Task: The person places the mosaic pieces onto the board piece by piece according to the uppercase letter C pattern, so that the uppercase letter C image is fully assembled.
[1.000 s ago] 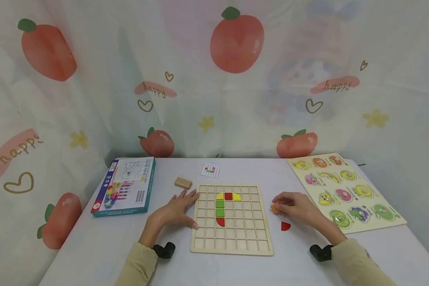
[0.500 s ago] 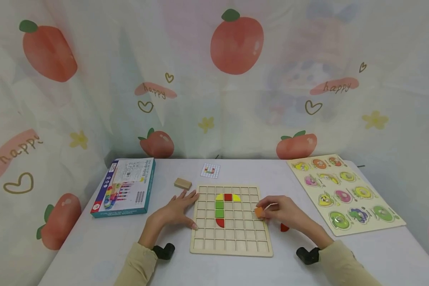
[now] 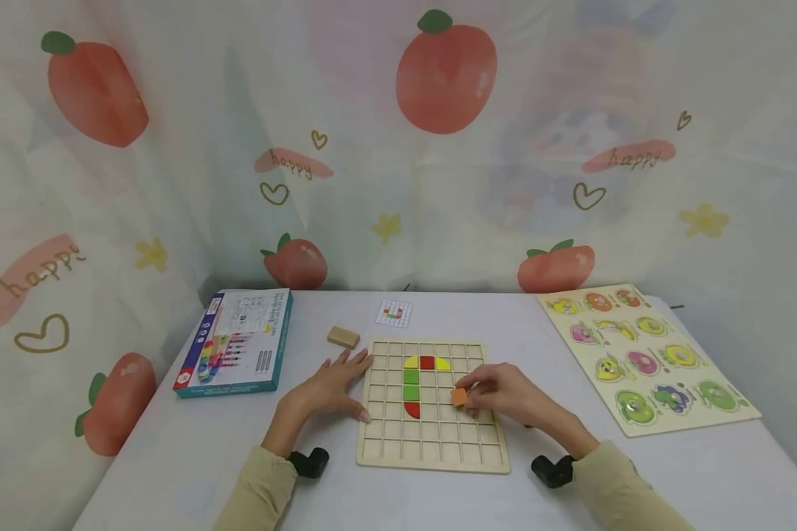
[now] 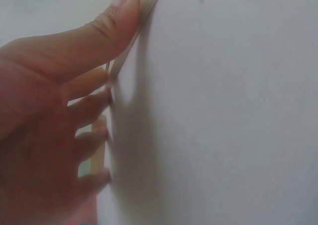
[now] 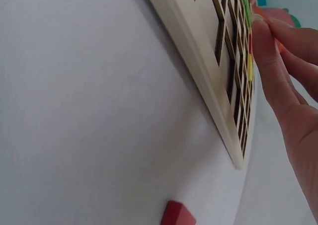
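A wooden grid board (image 3: 432,451) lies flat on the table, with green, red and yellow pieces set in its cells. My right hand (image 3: 505,394) pinches an orange block (image 3: 459,397) between thumb and fingers, over the right half of the board. In the right wrist view the fingers hide most of that block. My left hand (image 3: 325,389) has its fingers spread, and thumb and fingertips touch the board's left edge. A red piece (image 5: 177,214) lies on the table to the right of the board; in the head view my right hand nearly covers it.
A plain wooden block (image 3: 343,337) lies behind my left hand. Beyond the board is a small pattern card (image 3: 394,313). A boxed set (image 3: 234,343) stands far left, and a fruit puzzle board (image 3: 644,354) lies at the right.
My right hand has carried the orange block leftward from the table beside the board to over its right half. The left hand stays at the board's edge.
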`<state>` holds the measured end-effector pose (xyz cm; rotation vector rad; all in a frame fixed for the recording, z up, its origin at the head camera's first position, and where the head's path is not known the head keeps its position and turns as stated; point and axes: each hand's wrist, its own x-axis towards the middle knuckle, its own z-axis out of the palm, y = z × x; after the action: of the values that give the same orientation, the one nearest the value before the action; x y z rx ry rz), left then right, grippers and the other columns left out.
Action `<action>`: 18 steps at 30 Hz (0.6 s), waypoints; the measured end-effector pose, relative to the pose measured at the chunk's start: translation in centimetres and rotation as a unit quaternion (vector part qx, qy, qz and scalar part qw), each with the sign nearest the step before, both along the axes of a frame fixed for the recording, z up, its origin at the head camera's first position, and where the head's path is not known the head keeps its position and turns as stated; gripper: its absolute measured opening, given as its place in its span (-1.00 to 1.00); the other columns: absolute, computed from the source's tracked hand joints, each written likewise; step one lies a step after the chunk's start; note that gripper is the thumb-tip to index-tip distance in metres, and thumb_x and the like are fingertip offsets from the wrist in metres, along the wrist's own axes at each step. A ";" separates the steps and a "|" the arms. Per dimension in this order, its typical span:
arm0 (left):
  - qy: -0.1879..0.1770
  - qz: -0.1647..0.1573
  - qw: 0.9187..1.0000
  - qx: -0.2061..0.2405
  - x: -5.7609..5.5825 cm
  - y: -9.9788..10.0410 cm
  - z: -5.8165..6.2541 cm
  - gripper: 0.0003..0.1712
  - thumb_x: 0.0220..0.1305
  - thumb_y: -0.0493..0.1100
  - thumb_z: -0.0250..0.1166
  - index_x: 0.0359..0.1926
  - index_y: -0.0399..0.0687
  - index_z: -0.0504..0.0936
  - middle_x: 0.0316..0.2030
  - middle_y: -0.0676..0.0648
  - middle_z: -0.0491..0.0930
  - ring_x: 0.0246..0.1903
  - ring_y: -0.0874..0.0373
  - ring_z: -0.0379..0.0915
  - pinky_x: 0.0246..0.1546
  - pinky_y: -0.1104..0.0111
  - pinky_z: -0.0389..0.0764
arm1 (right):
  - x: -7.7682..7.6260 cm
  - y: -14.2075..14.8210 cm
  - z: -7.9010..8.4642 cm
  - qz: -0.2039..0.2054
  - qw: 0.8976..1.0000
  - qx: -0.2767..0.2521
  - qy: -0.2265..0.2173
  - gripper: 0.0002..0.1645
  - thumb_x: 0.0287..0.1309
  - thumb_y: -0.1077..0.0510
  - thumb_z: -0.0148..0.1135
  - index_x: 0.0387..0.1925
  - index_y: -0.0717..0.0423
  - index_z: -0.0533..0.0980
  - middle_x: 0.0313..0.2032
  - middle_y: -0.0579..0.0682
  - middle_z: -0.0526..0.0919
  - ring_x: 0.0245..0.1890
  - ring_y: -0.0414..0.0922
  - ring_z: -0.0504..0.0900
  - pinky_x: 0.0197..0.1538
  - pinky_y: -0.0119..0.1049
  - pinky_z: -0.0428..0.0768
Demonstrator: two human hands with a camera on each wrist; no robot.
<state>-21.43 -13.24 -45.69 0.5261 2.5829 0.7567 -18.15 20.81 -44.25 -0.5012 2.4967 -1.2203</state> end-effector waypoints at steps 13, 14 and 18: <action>0.009 0.001 1.000 -0.005 0.1 0.2 -0.1 0.27 -0.08 0.03 0.67 0.60 -0.03 0.18 0.63 -0.04 0.03 0.65 -0.13 -0.33 0.62 -0.12 -0.25 | -0.3 -3.0 -0.4 0.041 0.998 0.015 0.033 -0.73 0.12 0.23 0.51 -0.10 0.18 0.76 -0.27 -0.06 0.74 -0.35 -0.22 0.60 -0.22 -0.46 0.62; 0.008 0.003 1.000 -0.006 0.1 0.2 -0.1 0.27 -0.08 0.03 0.67 0.60 -0.02 0.18 0.63 -0.04 0.03 0.65 -0.13 -0.33 0.62 -0.11 -0.25 | -0.3 -3.2 -0.4 0.044 0.998 0.014 0.032 -0.73 0.12 0.22 0.52 -0.11 0.18 0.76 -0.27 -0.06 0.74 -0.36 -0.22 0.60 -0.22 -0.46 0.62; 0.006 0.006 1.000 -0.011 0.0 0.3 -0.1 0.27 -0.07 0.05 0.67 0.61 -0.01 0.17 0.63 -0.04 0.03 0.65 -0.13 -0.32 0.62 -0.11 -0.26 | -0.3 -3.9 -0.5 0.050 0.998 0.019 0.033 -0.76 0.12 0.22 0.52 -0.14 0.17 0.76 -0.24 -0.04 0.75 -0.35 -0.23 0.58 -0.24 -0.46 0.61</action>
<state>-21.41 -12.95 -45.81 0.5110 2.6041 0.7290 -18.44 16.95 -44.76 -0.6585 2.5105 -1.1333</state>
